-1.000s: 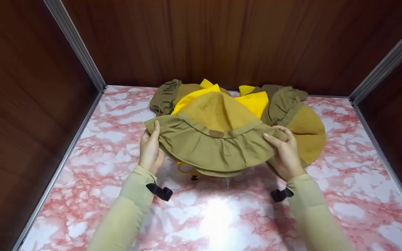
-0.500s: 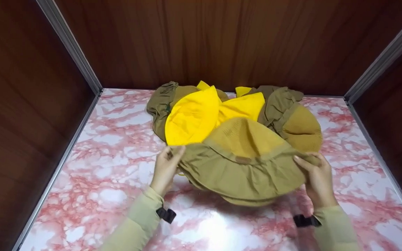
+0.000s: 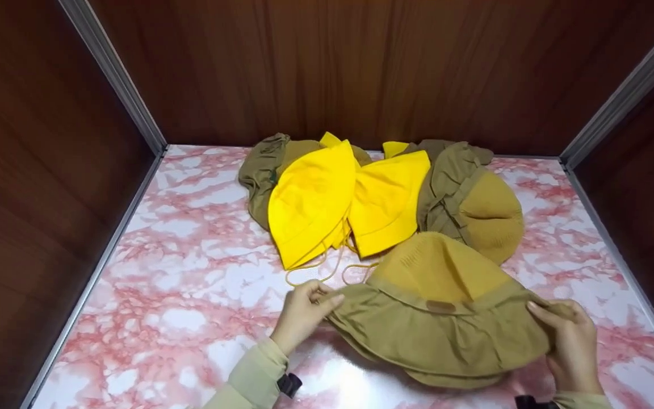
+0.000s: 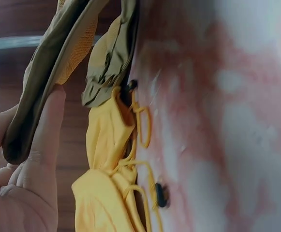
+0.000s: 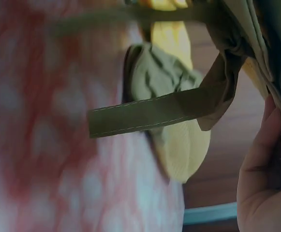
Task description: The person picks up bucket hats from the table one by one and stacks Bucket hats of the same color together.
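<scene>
A sun hat [image 3: 446, 335] with a mustard knit crown and a wide ruffled olive brim is held up between both hands at the front right of the table. My left hand [image 3: 304, 312] pinches the left end of the brim; in the left wrist view the brim edge [image 4: 34, 101] lies between thumb and fingers. At the other end my right hand [image 3: 571, 341] grips the brim. An olive fabric strap [image 5: 145, 116] hangs from the hat in the right wrist view. The brim partly hides the fingers of both hands.
Behind lie two bright yellow hats [image 3: 310, 204] with cords [image 3: 332, 272]. Another mustard and olive hat [image 3: 491, 216] is at their right, an olive one [image 3: 259, 176] at their left. Brown wood-grain panels [image 3: 327, 68] wall the pink marbled table [image 3: 191, 272].
Both hands have brought the hat toward the front and to the right, away from the pile. The yellow hats and their cords, formerly covered by it, now show.
</scene>
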Tool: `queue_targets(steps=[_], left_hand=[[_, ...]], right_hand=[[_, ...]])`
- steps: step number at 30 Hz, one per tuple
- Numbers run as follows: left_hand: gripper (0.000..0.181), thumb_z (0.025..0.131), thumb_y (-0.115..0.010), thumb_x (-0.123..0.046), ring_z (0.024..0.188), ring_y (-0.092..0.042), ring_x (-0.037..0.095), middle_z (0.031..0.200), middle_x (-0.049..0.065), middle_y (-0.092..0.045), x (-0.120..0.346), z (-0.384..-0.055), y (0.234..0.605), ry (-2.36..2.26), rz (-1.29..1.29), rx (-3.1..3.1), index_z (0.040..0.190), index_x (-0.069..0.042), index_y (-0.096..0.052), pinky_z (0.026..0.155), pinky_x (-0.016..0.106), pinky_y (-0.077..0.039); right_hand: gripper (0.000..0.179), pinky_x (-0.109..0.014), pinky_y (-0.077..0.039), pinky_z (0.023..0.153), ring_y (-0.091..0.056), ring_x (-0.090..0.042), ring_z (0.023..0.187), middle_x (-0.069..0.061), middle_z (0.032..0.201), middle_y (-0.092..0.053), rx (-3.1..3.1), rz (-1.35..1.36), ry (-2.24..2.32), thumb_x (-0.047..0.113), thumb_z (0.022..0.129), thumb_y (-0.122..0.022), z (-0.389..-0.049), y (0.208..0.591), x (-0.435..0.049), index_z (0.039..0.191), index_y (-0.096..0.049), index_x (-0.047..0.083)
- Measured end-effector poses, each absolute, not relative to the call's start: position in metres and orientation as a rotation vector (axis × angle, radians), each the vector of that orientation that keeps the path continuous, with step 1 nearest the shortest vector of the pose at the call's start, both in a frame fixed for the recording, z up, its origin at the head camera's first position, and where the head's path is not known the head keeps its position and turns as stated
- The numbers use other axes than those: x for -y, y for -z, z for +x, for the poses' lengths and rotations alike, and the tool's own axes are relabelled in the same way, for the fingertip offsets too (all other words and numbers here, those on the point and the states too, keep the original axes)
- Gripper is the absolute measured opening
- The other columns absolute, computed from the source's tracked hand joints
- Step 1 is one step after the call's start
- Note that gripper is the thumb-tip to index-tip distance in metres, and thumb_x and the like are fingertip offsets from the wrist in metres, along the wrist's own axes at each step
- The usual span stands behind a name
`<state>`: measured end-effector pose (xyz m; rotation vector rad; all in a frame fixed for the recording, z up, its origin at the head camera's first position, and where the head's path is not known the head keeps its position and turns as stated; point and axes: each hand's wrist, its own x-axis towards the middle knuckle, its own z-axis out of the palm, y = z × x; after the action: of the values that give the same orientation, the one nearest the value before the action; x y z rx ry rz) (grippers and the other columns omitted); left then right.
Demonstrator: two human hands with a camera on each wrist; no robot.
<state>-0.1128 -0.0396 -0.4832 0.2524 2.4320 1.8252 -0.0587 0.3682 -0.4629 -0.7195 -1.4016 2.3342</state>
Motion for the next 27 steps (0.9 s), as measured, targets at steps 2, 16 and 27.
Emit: queue_targets(steps=[2, 16, 27], left_hand=[[0.025, 0.087, -0.076, -0.023, 0.060, -0.056, 0.004, 0.076, 0.012, -0.072, 0.036, -0.111, 0.488, -1.778, 0.300, -2.439, 0.092, -0.001, -0.067, 0.054, 0.018, -0.047], [0.025, 0.088, -0.076, -0.027, 0.046, -0.058, 0.011, 0.067, 0.002, -0.065, 0.022, -0.104, 0.511, -1.491, 0.309, -2.358, 0.086, -0.006, -0.063, 0.045, 0.026, -0.053], [0.026, 0.085, -0.077, -0.037, 0.062, -0.045, 0.007, 0.068, -0.007, -0.053, 0.022, -0.104, 0.518, -1.203, 0.370, -2.589, 0.081, -0.014, -0.064, 0.059, 0.024, -0.040]], right_hand=[[0.025, -0.023, -0.059, 0.066, -0.068, -0.010, 0.073, 0.000, 0.077, -0.070, 1.421, -0.764, -2.309, -0.020, 0.081, -0.066, -0.055, 0.467, -0.374, 0.076, -0.064, 0.004], [0.023, -0.020, -0.058, 0.071, -0.068, -0.004, 0.076, 0.013, 0.078, -0.070, 1.821, -1.169, -2.173, -0.003, 0.081, -0.077, -0.029, 0.507, -0.402, 0.074, -0.063, 0.013], [0.026, -0.020, -0.055, 0.072, -0.063, -0.004, 0.075, 0.020, 0.076, -0.065, 2.192, -1.230, -2.013, 0.013, 0.077, -0.085, -0.034, 0.517, -0.411, 0.087, -0.061, 0.016]])
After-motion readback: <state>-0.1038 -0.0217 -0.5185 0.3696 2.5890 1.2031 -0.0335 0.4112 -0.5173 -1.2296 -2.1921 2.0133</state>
